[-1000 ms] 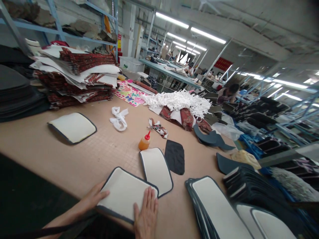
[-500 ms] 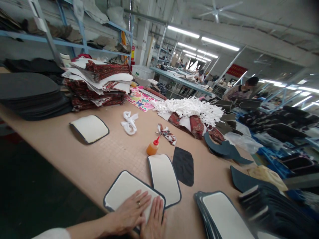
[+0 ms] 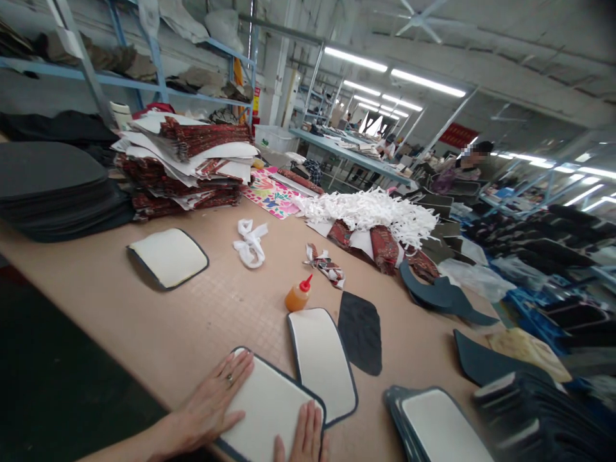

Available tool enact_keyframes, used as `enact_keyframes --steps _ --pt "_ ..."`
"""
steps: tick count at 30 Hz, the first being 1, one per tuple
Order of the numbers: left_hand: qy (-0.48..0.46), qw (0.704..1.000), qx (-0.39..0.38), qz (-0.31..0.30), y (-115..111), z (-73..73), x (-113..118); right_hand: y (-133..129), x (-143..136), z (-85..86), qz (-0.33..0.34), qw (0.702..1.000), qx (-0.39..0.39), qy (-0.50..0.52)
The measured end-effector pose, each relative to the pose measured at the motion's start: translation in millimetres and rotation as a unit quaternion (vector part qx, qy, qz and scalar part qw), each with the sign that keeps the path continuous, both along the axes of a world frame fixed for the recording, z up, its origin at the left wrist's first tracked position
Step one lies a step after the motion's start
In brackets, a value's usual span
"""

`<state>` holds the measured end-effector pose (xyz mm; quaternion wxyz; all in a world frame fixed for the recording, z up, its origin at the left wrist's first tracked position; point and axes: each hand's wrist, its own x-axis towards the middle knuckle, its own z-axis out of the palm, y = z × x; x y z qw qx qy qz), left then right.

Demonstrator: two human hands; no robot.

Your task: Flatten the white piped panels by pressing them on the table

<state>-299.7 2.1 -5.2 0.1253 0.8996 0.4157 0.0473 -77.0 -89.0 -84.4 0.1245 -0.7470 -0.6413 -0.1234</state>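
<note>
A cream panel with a dark edge (image 3: 272,401) lies at the table's near edge, one corner over a second such panel (image 3: 320,359). My left hand (image 3: 219,398), with a ring, rests flat on its left side, thumb spread from the fingers. On its right corner my right hand (image 3: 305,433) lies flat, partly cut off by the bottom of the view. Behind the second panel stands an orange bottle with a red nozzle (image 3: 298,295), with a black piece (image 3: 360,333) to its right.
Another cream panel (image 3: 168,258) lies left, near black stacked sheets (image 3: 52,186) and patterned fabric (image 3: 187,163). A stack of panels (image 3: 443,427) stands at the right front. White strips (image 3: 373,212) lie farther back. A person (image 3: 459,173) is in the background.
My left hand has moved left across the panel, away from my right hand. My right hand is slightly lower in view. The camera view has shifted slightly.
</note>
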Motion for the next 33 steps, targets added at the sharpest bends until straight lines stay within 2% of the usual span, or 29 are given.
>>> enact_keyframes --steps 6,9,11,13,16,18,20,25,30,33 --pt "0.012 0.999 0.045 -0.007 3.7 -8.1 -1.1 -1.8 -3.9 29.0 0.002 0.998 -0.037 0.056" --pt "0.016 0.996 0.082 -0.015 5.9 -11.3 -0.7 -8.4 -7.2 31.7 -0.082 0.988 -0.002 0.127" --pt "0.021 0.994 0.104 -0.016 6.6 -11.3 0.4 -10.0 -6.2 33.9 -0.145 0.968 0.018 0.204" --pt "0.023 0.992 0.121 -0.012 6.8 -10.1 1.6 -7.3 0.6 41.0 -0.178 0.934 0.019 0.31" --pt "0.025 0.992 0.125 -0.011 7.3 -8.4 2.4 2.1 19.1 56.9 -0.189 0.865 -0.018 0.464" --pt "0.021 0.992 0.121 -0.013 8.5 -8.6 2.8 7.4 28.8 64.4 -0.172 0.848 -0.048 0.498" --pt "0.01 0.993 0.119 -0.009 10.0 -10.4 3.2 9.7 30.3 67.1 -0.168 0.863 -0.048 0.475" --pt "-0.013 0.991 0.134 -0.007 13.0 -21.9 2.7 6.3 13.1 71.2 -0.207 0.891 -0.003 0.403" --pt "-0.025 0.986 0.164 -0.03 15.5 -28.5 -0.6 4.5 13.5 87.2 -0.165 0.885 0.03 0.433" --pt "-0.022 0.985 0.167 -0.04 17.0 -29.1 -2.5 7.6 13.8 85.6 -0.169 0.885 0.04 0.433"
